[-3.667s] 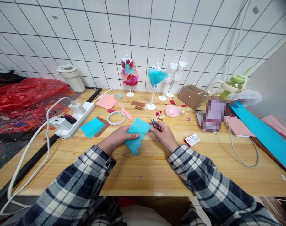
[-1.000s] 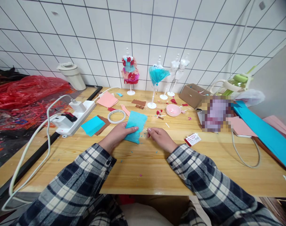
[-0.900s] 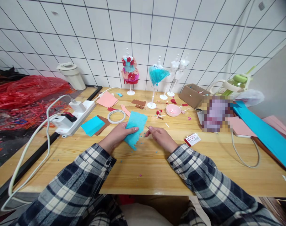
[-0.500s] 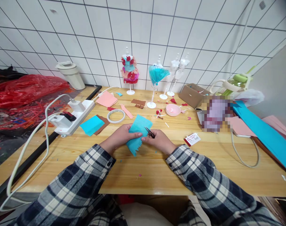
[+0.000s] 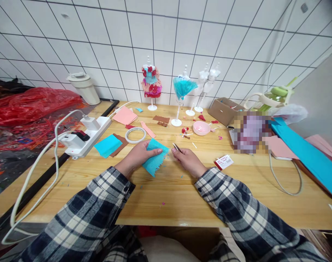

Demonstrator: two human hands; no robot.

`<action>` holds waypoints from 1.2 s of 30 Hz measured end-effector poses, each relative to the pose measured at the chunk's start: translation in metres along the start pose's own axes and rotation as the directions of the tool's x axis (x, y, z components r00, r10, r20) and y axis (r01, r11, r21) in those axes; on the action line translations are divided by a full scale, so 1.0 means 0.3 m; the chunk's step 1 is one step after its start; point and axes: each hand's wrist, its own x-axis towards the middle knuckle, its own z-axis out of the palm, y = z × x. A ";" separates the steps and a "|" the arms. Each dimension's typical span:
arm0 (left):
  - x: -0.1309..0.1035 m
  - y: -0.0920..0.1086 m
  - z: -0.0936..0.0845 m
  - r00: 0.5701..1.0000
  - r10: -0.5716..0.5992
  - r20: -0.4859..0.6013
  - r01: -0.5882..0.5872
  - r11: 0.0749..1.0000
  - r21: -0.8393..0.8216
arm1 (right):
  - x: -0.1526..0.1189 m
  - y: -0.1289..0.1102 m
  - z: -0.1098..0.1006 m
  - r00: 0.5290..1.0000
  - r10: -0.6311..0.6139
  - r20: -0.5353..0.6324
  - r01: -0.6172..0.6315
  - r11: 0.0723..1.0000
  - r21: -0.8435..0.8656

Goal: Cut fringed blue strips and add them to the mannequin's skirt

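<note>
My left hand pinches a blue piece of crepe paper between thumb and fingers. One edge of the paper, facing right and down, is jagged. Just right of it, my right hand grips small dark scissors, blades pointing up and left, apart from the paper. Most of the handles are hidden in the fingers. Behind the hands stands a small white mannequin with a blue pleated paper piece. Left of that is a mannequin in a red, pink and blue ruffled dress.
A tape roll, blue paper sheet and pink paper lie on the left. A white power strip with cables runs along the left edge. At the right are a pink bowl, cardboard box and white-and-red packet.
The scissors have come away from the paper, and their blades have moved closer together. The blue paper has tilted and sits slightly lower in my left hand.
</note>
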 end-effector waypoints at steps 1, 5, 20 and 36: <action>0.002 -0.003 0.000 1.000 0.004 -0.008 -0.004 1.000 -0.011 | 0.003 0.002 -0.003 0.998 -0.029 -0.057 0.029 1.000 -0.008; 0.009 -0.012 -0.001 0.998 0.055 -0.022 -0.056 0.998 -0.026 | -0.007 -0.015 -0.002 0.999 -0.024 -0.046 0.027 0.997 0.072; 0.000 -0.005 0.033 0.995 0.098 0.016 -0.099 0.988 0.116 | -0.022 -0.006 0.045 0.979 0.143 0.144 -0.181 0.938 0.296; 0.003 -0.030 0.020 0.973 -0.028 0.227 0.048 0.995 -0.085 | -0.007 0.012 0.034 0.995 -0.020 -0.096 0.033 0.991 0.131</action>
